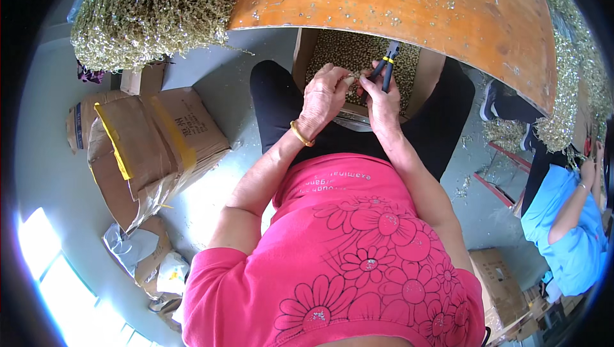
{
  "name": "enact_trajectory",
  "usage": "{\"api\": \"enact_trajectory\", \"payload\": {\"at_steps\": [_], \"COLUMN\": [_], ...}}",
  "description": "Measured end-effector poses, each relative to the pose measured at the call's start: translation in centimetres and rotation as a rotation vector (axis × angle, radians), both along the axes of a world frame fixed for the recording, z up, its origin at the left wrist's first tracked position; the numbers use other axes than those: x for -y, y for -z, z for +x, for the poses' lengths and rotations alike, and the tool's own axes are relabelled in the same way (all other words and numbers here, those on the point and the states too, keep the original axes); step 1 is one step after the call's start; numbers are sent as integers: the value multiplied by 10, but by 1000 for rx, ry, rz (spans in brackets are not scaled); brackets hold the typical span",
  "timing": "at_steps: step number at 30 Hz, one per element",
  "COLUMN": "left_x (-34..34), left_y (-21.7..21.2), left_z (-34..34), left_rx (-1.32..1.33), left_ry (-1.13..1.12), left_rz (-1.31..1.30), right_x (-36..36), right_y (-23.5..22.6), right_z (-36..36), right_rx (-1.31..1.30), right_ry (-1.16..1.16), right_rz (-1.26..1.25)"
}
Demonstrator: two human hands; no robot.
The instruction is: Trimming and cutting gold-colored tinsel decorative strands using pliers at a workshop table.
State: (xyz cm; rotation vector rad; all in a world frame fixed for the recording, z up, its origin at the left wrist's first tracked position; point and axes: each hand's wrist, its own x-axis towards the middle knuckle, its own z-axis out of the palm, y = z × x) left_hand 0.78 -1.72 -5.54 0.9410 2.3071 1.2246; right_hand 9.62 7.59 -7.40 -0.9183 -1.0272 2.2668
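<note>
black pliers (pixel 389 74) in the right grip (pixel 384 100)

Small hand pliers (pixel 387 76) with a blunt grey metal head, black-coated handles and a yellow band on each handle near the pivot. They sit in the person's right hand (pixel 384 94), held low on the handles, the head pointing away from the wearer and leaning slightly right. The handles stand apart in a narrow V; whether the jaws meet is too small to tell. The pliers are above a box of small golden beads. Beside them, at the left hand's (pixel 327 94) fingertips, shows a tiny pale bit (pixel 349 80), unidentifiable from here.
</note>
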Motion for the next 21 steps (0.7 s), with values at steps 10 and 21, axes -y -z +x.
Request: {"api": "enact_trajectory", "payload": {"at_steps": [10, 21], "left_x": [9, -1], "left_y": [-18, -24], "left_z": [-16, -4], "left_rx": [677, 819], "left_ry": [40, 42], "left_rz": [117, 276], "right_x": [-20, -3], "right_y": [-11, -3], "right_z": [16, 11], "right_rx": [118, -78], "right_ry": [-21, -69], "right_rz": [-77, -57]}}
